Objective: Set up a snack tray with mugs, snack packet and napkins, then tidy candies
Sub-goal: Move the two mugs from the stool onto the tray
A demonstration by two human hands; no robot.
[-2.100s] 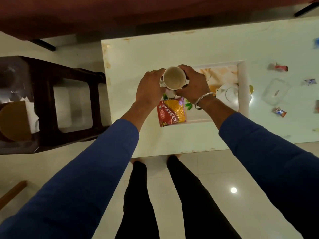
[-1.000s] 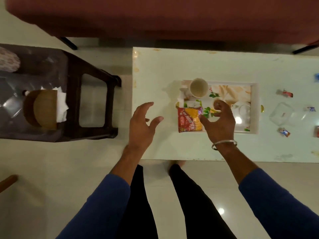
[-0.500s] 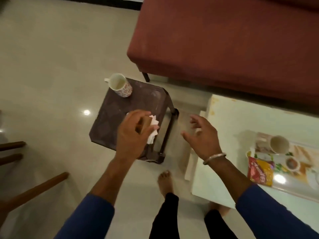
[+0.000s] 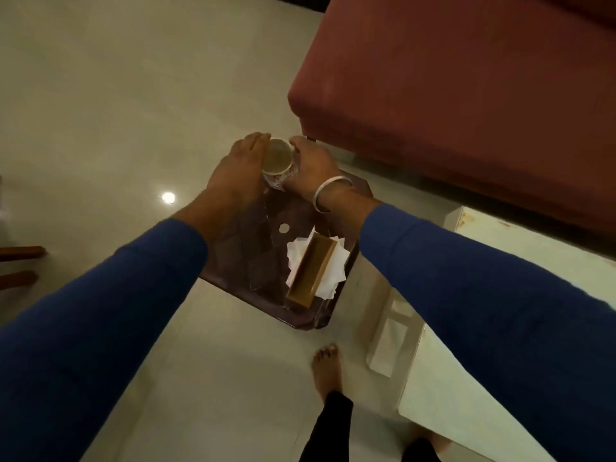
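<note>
Patterned mug (image 4: 279, 161), two hands (image 4: 233, 175) around.

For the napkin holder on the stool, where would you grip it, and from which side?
Grip the wooden napkin holder across its two long side walls near the middle, coming from above. It is a narrow upright trough, open on top, on the dark stool. White napkins spill past both walls, so pinch the wood, not the paper.
</note>
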